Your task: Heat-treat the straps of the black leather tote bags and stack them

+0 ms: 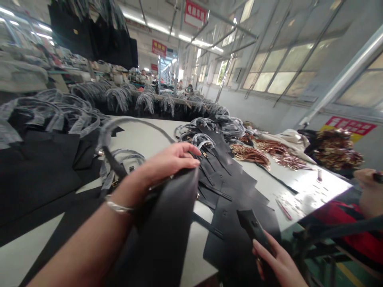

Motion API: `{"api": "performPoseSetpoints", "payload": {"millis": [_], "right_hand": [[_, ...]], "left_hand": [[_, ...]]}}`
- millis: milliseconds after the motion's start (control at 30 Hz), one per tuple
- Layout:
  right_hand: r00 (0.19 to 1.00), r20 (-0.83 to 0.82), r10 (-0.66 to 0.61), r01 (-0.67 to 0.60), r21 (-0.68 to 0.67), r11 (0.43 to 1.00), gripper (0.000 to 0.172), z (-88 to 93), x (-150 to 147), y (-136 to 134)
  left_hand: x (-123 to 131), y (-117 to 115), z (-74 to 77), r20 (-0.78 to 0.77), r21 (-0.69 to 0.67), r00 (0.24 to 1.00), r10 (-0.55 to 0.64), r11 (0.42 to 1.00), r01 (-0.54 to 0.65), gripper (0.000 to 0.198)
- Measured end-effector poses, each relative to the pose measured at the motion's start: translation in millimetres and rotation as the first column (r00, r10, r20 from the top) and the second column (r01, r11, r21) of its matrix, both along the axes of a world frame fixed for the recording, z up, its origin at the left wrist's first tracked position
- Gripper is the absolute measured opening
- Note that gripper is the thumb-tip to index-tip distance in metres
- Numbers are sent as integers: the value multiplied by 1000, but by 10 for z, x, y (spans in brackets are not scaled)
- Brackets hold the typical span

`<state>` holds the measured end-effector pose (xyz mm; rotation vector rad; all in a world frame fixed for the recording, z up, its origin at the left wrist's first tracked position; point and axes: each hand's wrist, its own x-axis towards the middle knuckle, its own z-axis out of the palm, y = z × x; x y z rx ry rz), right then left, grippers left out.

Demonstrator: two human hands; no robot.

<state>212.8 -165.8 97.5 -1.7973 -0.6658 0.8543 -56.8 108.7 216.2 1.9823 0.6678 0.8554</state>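
Note:
With a bracelet on its wrist, my left hand (167, 163) pinches the top edge of a black leather bag (172, 223) between thumb and fingers. The bag stands upright near me, and its lower part runs out of view. A wrapped handle (134, 120) arches up behind that wrist. Low on the right, my right hand (278, 259) grips a black leather strap (251, 225) with a small fitting on it; its lower part is hidden by the fingers. Under and beyond this strap lie overlapping black leather panels (239, 187) with thin straps and gold-coloured hardware.
Black bags (36, 171) with plastic-wrapped handles are piled at left. Brown straps with metal clasps (251, 154) lie at the back right of the white table (317, 179). A person's hand (369, 183) shows at the right edge. More black bags (89, 40) hang overhead.

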Motion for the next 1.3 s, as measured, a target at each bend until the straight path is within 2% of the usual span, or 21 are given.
{"api": "performPoseSetpoints", "payload": {"millis": [133,233,300,400,533,700,767,900,1033,1133,1200,1300], "right_hand": [[999,45,7,-6,-12,1000,88,63,-9,102],[996,45,77,-75,-52,996,87,127,-20,130],[987,5,161,-159,-101,982,87,147,-43,144],[954,-92,287,-299,-188,936,82,138,-114,169],[872,-215,440,-483,-236,843,69,121,-247,233],[801,-277,530,-597,-313,738,61,113,-376,464],[791,-300,533,-609,-316,727,59,90,-417,585],[805,-250,537,-592,-294,750,57,38,-499,768],[811,-168,561,-583,-323,746,61,14,-543,793],[796,-139,589,-598,-330,730,66,31,-549,750],[788,-138,600,-608,-329,723,69,62,-562,737],[776,-131,617,-619,-347,704,72,97,-598,766]], "left_hand": [[365,-399,-777,-223,88,969,-107,988,129,23],[490,-774,-1310,-443,105,873,-205,955,278,16],[482,-965,-1563,-543,153,825,-158,947,282,17],[381,-1134,-1789,-558,293,829,24,941,170,22],[256,-1218,-1894,-532,392,834,147,915,89,21],[223,-1231,-1938,-526,416,839,141,903,109,18],[213,-1231,-1969,-512,423,848,136,900,111,19],[141,-1259,-2051,-449,448,887,110,886,118,23],[-15,-1348,-2081,-407,499,910,77,853,151,26],[-124,-1402,-2030,-436,467,887,151,881,80,24],[-163,-1389,-1981,-469,450,839,277,892,-43,38],[-172,-1255,-1915,-527,426,753,393,889,-166,84]]}}
